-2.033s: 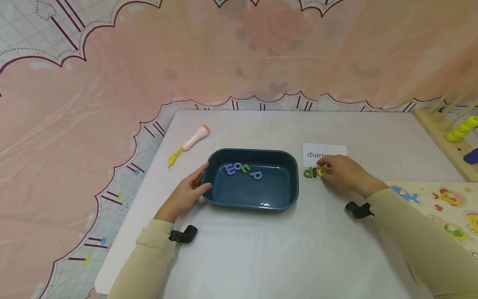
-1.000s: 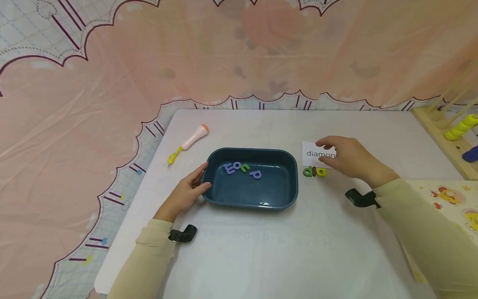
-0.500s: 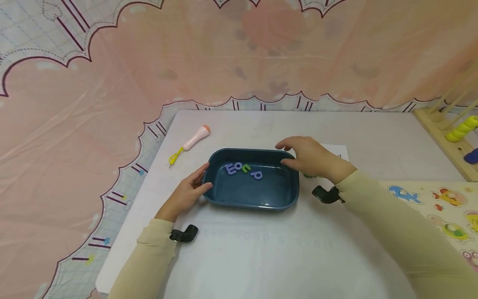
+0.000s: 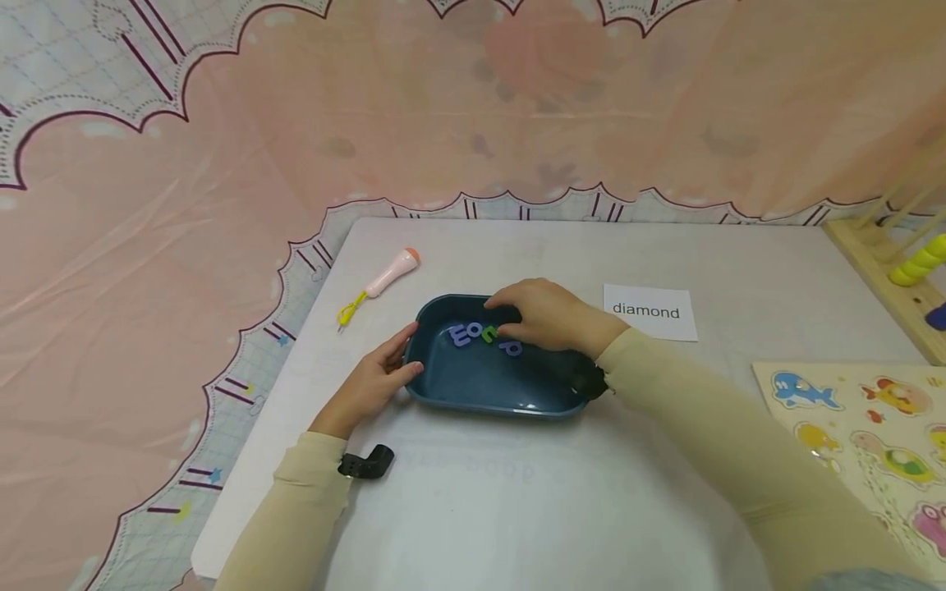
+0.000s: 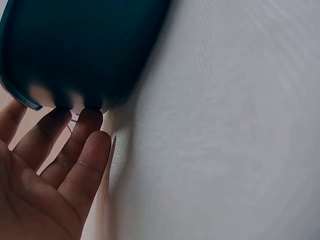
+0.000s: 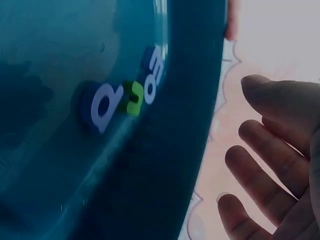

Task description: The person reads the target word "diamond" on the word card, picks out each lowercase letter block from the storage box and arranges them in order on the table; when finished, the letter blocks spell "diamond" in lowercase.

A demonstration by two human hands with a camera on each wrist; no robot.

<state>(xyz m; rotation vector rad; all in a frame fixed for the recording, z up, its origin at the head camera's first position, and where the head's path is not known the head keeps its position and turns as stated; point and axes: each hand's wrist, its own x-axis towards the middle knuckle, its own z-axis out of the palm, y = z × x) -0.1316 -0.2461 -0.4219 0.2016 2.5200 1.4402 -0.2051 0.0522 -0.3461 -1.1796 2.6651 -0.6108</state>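
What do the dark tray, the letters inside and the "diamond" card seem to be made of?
Tray: probably hard plastic, glossy; bright glints on a smooth moulded surface.
Letters: perhaps plastic or painted wood, fairly dull; thick, solid-coloured pieces leave it open.
Card: likely paper or thin cardboard, matte white; flat, printed, without shine.
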